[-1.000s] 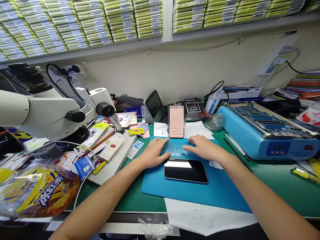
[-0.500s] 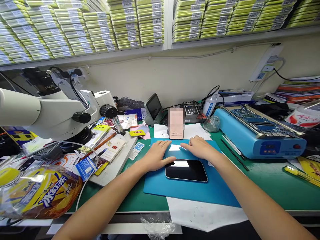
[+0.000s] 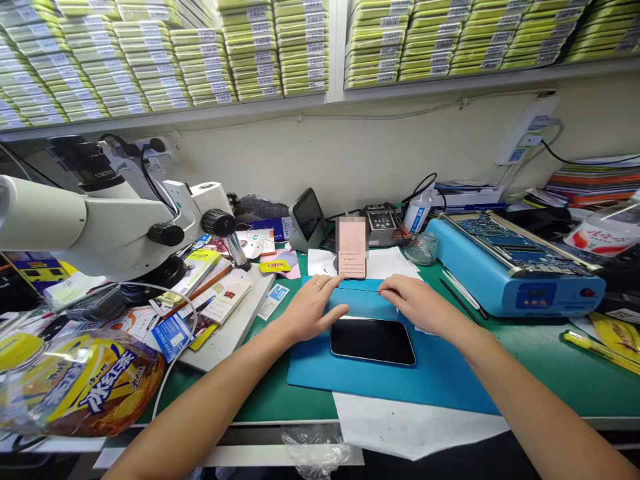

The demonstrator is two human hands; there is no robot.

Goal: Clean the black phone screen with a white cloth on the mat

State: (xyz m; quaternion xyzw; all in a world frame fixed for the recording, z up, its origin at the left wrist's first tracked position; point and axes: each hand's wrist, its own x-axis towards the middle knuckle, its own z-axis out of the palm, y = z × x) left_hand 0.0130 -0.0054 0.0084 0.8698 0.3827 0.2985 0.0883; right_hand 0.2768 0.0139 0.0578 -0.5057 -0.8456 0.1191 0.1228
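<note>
Farther right than a moment ago, my right hand is gathering its fingertips at the clear sheet's far edge, near the right end. Under everything, the green tabletop is spreading out, with the microscope looming over its left side and the blue machine sitting on its right. Between those two, the mat is lying close to the tabletop's near edge, and paper is poking out from under it. Well to the left, the bottle is sitting by that same near edge. My left hand is resting palm down by the sheet's left end, thumb spreading well away from the fingers, gripping nothing that I am seeing. My right thumb and fingers are nearly meeting; whether they are pinching the sheet, I cannot tell. The black phone is lying screen up around the mat's middle, just nearer me than the sheet. Between my hands, the sheet is lying toward the mat's far edge. Just past that edge, the lit phone is standing upright.
</note>
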